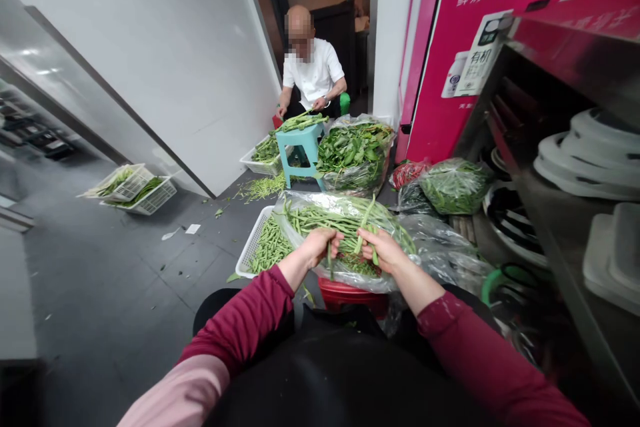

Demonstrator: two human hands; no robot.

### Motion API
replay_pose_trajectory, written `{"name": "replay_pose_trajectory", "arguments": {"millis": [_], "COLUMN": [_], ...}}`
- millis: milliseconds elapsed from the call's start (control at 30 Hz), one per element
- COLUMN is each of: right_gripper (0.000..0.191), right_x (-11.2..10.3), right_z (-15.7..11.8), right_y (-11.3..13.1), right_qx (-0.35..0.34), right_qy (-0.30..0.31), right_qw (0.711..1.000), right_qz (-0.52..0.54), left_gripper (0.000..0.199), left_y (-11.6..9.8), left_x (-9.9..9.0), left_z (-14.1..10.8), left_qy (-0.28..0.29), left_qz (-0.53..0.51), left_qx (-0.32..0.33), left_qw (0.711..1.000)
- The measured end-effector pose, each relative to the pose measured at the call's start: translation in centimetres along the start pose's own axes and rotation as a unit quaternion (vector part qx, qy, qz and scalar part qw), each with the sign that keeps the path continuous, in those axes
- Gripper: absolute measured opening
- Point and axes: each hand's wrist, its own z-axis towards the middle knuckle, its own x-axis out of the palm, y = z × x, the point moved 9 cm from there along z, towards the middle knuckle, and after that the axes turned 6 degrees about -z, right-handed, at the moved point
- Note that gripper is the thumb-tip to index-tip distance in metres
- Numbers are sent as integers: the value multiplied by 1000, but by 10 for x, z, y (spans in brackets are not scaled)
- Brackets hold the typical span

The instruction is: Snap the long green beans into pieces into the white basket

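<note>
Fingers pinched, my left hand (320, 247) holds a short piece of green bean that hangs down from it. Closed around a few long green beans (367, 220), my right hand (384, 250) is just beside it. Both hands are over a clear plastic bag (295, 217) full of long green beans (327, 219), which rests on a red stool (353, 297). To the left of the bag, a white basket (245, 257) holds short bean pieces (273, 245).
Across from me a seated person (314, 73) handles green stalks over a light-blue stool (300, 140). A bag of leafy greens (355, 150) stands beside it. White baskets (145, 197) lie at left. A metal shelf (555, 227) with white containers rises close on my right.
</note>
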Motion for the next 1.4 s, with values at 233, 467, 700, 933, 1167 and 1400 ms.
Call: {"name": "replay_pose_trajectory", "arguments": {"millis": [233,467,700,933,1167,1400], "right_gripper": [34,34,34,31,25,21], "right_x": [-17,-18,-13,-11,-4,25], "right_z": [-3,-6,-7,-4,-17,-37], "right_y": [14,10,6,3,3,-3], "right_qx": [-78,-79,-69,-3,51,109], "right_qy": [-117,-142,-123,-44,74,224], "right_qw": [988,984,989,999,990,964], "right_qz": [-70,-77,-44,-18,-111,-96], "left_gripper": [28,15,12,16,42,38], "left_y": [25,26,14,19,12,-36], "left_x": [35,36,36,30,0,13], "left_z": [-33,-23,-24,-12,21,24], "left_qy": [120,83,56,66,21,56], "left_qz": [57,75,142,169,119,-52], "left_qx": [-25,2,69,45,-40,42], "left_qw": [991,994,986,982,992,996]}}
